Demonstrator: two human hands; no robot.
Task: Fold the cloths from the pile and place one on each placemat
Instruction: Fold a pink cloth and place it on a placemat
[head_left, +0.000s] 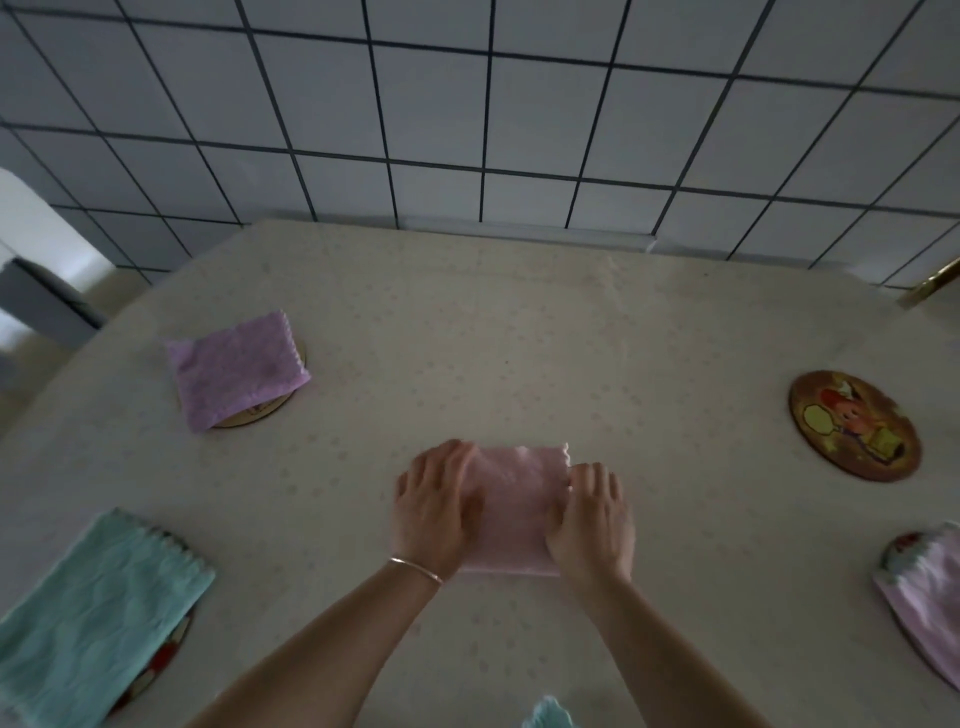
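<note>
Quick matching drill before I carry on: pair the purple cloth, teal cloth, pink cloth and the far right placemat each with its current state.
Things:
1. purple cloth
2. teal cloth
3. pink cloth
4. far right placemat

States:
A. bare, no cloth on it
B. under both hands at table centre
C. folded on the far left placemat
D. laid over the near left placemat

Pairs: 1-C, 2-D, 3-B, 4-A

The left hand and right hand press flat on the pink cloth.
</note>
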